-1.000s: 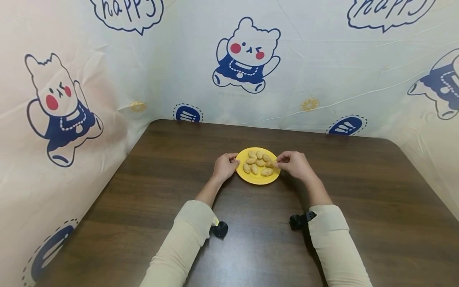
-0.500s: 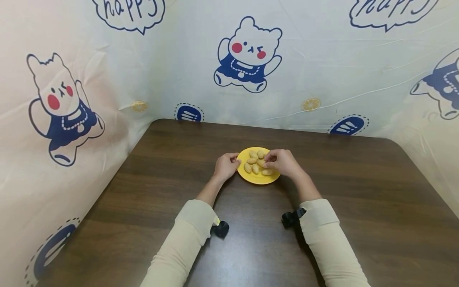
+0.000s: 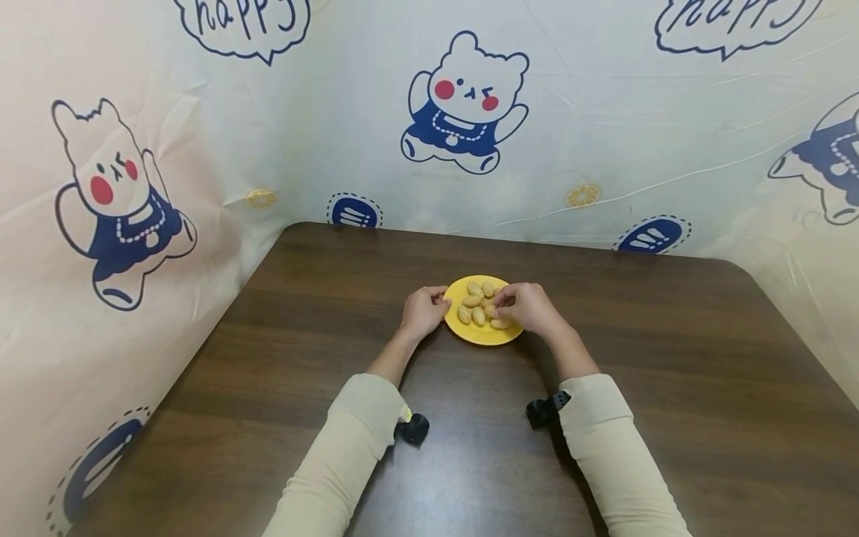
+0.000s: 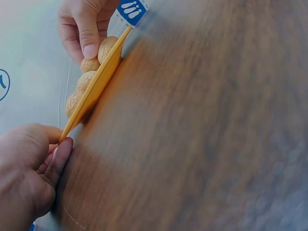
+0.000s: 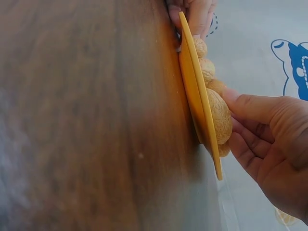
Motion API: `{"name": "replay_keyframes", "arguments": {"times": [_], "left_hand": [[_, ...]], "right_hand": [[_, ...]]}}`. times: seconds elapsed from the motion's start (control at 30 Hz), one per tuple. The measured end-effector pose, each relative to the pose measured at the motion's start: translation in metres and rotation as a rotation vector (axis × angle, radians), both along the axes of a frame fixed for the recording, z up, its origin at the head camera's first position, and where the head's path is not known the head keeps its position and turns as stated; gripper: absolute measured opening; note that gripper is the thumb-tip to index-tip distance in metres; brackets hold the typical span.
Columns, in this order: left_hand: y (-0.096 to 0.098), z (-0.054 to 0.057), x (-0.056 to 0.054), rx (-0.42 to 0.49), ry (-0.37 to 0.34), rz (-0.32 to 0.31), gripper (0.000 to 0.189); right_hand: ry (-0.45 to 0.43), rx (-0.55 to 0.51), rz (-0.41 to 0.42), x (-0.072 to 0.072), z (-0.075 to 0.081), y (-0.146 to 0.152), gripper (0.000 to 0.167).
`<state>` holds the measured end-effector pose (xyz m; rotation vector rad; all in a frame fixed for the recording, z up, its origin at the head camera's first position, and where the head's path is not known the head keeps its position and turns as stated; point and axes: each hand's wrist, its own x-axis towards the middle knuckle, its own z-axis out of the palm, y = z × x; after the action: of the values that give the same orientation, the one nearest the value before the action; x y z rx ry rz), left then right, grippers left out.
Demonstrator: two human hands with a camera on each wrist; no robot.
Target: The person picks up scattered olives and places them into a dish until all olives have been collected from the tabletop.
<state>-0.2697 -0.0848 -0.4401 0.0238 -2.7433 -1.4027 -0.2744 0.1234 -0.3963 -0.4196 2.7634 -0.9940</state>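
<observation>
A round yellow plate (image 3: 482,337) lies on the table with several tan, wrinkled walnuts (image 3: 464,314) grouped on it. At its left edge, my left hand (image 3: 421,312) pinches the rim between thumb and fingers, as the left wrist view shows. My right hand (image 3: 530,307) reaches over the right side of the plate. Its thumb and fingers pinch a walnut (image 5: 218,86) low among the others. A larger walnut (image 5: 220,118) in front hides part of the fingers. In the head view, the right hand covers some walnuts.
The dark wooden table (image 3: 470,462) extends around the plate. Behind and beside it hangs a pale cloth (image 3: 349,112) printed with cartoon bears. A black wrist camera (image 3: 413,430) sits by the left sleeve, another black camera (image 3: 540,412) by the right.
My right hand has moved left from the plate's right rim to over the walnuts, bringing a walnut inward, then dipped slightly. The left hand keeps its hold on the rim.
</observation>
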Motion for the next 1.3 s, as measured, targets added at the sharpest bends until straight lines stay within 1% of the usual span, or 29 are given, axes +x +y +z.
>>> {"name": "replay_keyframes", "arguments": {"times": [0.2, 0.37, 0.6, 0.8, 0.9, 1.07, 1.3], "left_hand": [[0.0, 0.0, 0.001, 0.008, -0.012, -0.001, 0.033], [0.0, 0.0, 0.001, 0.011, -0.015, -0.003, 0.034], [0.0, -0.001, 0.0, 0.009, -0.002, -0.006, 0.034], [-0.001, -0.001, 0.0, 0.02, -0.01, -0.003, 0.034], [-0.001, -0.001, 0.0, 0.02, -0.01, -0.002, 0.034], [-0.001, -0.001, 0.001, 0.016, 0.011, 0.001, 0.033], [-0.001, -0.001, 0.003, 0.004, 0.023, 0.0, 0.033]], "right_hand": [[0.009, 0.012, 0.001, 0.003, 0.001, 0.0, 0.009], [0.013, 0.025, 0.003, 0.002, 0.002, 0.0, 0.009], [0.026, 0.044, 0.011, 0.002, 0.001, 0.0, 0.011], [0.032, 0.049, 0.007, 0.003, 0.003, 0.003, 0.012], [0.045, 0.039, -0.004, 0.004, 0.005, 0.006, 0.015], [0.084, 0.023, -0.019, 0.005, 0.008, 0.013, 0.02], [0.138, 0.04, -0.057, 0.007, 0.01, 0.028, 0.025]]}}
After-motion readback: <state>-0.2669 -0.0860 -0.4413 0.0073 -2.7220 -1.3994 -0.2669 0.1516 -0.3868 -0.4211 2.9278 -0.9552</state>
